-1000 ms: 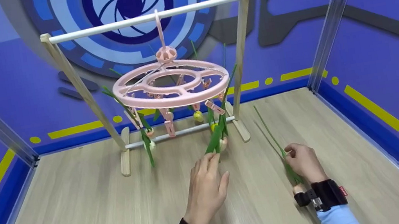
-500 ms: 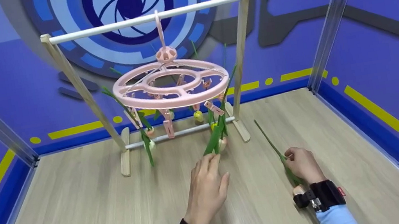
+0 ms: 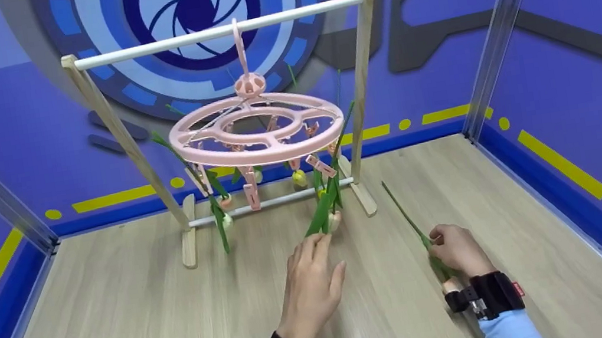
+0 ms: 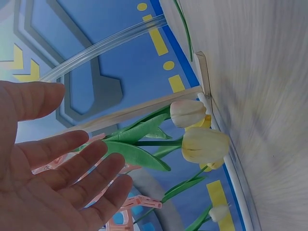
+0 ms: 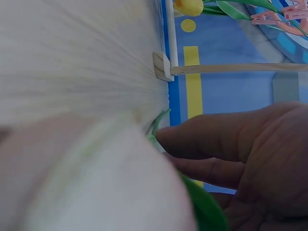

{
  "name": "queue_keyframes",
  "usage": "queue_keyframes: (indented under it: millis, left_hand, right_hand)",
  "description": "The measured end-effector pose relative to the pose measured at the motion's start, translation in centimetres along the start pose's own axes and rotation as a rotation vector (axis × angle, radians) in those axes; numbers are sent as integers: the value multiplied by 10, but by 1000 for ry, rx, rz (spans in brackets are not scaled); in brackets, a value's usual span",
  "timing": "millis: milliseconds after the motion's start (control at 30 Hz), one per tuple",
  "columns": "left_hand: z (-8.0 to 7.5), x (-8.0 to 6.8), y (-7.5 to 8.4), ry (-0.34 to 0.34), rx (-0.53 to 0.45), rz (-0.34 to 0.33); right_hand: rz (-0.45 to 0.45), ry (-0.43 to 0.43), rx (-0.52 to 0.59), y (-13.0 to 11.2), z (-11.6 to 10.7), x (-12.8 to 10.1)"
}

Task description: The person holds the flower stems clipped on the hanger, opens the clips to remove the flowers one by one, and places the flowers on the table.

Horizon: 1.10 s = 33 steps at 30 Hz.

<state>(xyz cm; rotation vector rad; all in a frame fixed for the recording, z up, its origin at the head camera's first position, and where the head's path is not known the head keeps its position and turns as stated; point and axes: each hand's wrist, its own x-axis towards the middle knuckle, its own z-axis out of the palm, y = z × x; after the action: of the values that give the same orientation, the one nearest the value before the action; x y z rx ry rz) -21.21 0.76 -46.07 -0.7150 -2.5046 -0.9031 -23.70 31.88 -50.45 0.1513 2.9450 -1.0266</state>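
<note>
Hands well apart. Right hand (image 3: 457, 250) pinches a single tulip (image 3: 438, 263) between thumb and fingers, at the leafy part of the stem. Tulip is low at the right of the bench (image 3: 139, 324), bare stem pointing away from the person, pale bloom (image 5: 115, 183) back by the wrist; cannot tell how much of it rests on the wood. Bloom large and blurred in the right wrist view.

Left hand (image 3: 310, 290) spread, fingers extended, thumb out to the side, nothing in its grasp. Fingertips just at the lower leaves of the right-hand cluster of hanging tulips (image 3: 334, 222); whether they touch, cannot tell. Left wrist view shows two pale blooms (image 4: 206, 145) of this cluster close together, yellow petals behind.

Wooden rack (image 3: 363, 73) stands at the back of the bench. Pink ring hanger (image 3: 260, 154) hooked over its white top bar (image 3: 140, 50), pink pegs (image 3: 252, 196) below the ring. Tulips hang bloom down: a yellow one (image 3: 299, 179) near the middle, a white one (image 3: 226, 222) at the left. Black straps (image 3: 495, 292) on both wrists, light blue sleeves (image 3: 510, 331).
</note>
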Motion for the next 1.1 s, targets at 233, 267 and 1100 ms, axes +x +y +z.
queue_keyframes:
  millis: [233,267,1100]
  left_hand:
    - [-1,0,0,-6,-12,-13]
    - [-2,0,0,-4,-12,-13]
    - [-11,2,-6,114,4,8]
  right_hand:
    - [-3,-35,12,-8,-16,-9]
    - [-8,-33,9,-10,-18,-10]
    - [-212,27,50,-55,-33,-36]
